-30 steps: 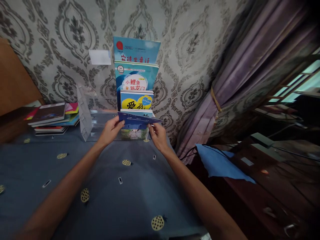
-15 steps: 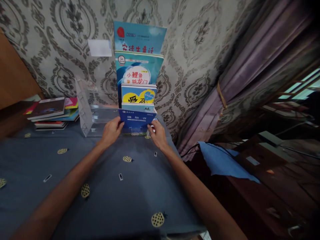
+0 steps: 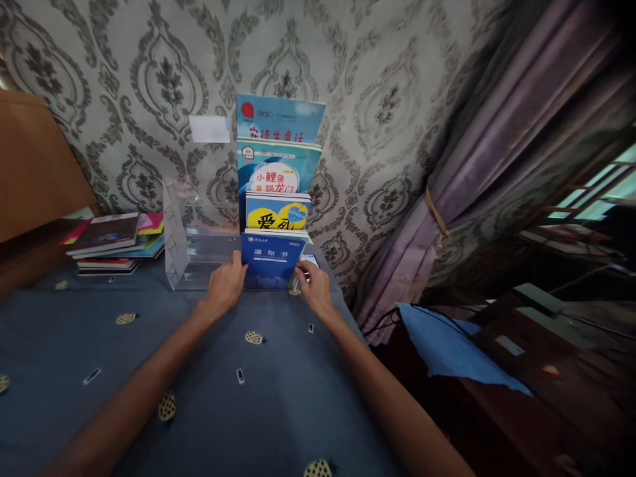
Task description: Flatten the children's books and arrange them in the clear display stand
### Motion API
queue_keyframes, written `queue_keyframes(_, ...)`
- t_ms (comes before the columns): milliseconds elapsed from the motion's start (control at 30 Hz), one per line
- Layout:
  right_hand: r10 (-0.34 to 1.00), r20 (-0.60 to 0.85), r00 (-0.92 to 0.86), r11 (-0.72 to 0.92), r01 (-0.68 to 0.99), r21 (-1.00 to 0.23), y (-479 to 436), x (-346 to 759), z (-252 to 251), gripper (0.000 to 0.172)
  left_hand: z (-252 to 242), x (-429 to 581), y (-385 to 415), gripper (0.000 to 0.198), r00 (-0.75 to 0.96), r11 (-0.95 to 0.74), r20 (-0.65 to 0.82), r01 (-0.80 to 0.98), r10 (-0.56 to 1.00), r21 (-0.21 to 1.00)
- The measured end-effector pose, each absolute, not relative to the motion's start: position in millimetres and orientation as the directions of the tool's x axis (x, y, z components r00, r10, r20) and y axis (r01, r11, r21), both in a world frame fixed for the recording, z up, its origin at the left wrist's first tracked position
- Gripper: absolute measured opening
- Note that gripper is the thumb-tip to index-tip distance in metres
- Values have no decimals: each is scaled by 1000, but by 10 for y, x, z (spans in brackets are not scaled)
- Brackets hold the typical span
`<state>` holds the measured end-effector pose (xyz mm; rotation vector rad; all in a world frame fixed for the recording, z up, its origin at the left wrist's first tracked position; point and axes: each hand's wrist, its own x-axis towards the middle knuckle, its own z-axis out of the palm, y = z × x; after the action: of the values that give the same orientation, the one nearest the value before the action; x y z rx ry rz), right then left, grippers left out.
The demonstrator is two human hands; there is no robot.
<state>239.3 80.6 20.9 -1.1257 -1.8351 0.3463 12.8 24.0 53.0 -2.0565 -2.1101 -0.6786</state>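
The dark-blue booklet stands nearly upright at the front of the clear rack, the left hand and right hand each gripping 1 side edge. It looks almost in place, but neither hand is off it yet. Behind, 3 taller-standing covers rise in steps, apparently already set. Farther left, a stack of books lies flat, unracked.

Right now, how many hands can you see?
2: the left hand is at the left edge of the dark blue booklet, and the right hand is at its right edge.
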Motion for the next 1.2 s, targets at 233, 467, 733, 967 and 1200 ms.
queue_keyframes(233, 775, 618, -134, 574, 559, -599, 828, 2407, 203, 20, 582, 204, 217, 30, -50, -13, 348, 984, 936, 178)
queue_keyframes(467, 784, 608, -124, 561, 560, -610, 821, 2391, 210, 19, 604, 238, 204, 31, -46, 16, 346, 996, 937, 90)
queue_keyframes(733, 816, 574, -59, 506, 554, -661, 800, 2382, 205, 18, 620, 255, 201, 32, -53, 52, 306, 999, 951, 10)
queue_keyframes(967, 809, 587, -25, 519, 501, -693, 799, 2383, 221, 37, 633, 268, 192, 32, -59, 58, 284, 998, 957, 13)
queue_keyframes(1200, 776, 629, -51, 558, 519, -647, 848, 2389, 196, 35, 650, 291, 168, 31, -69, 63, 283, 998, 957, 29)
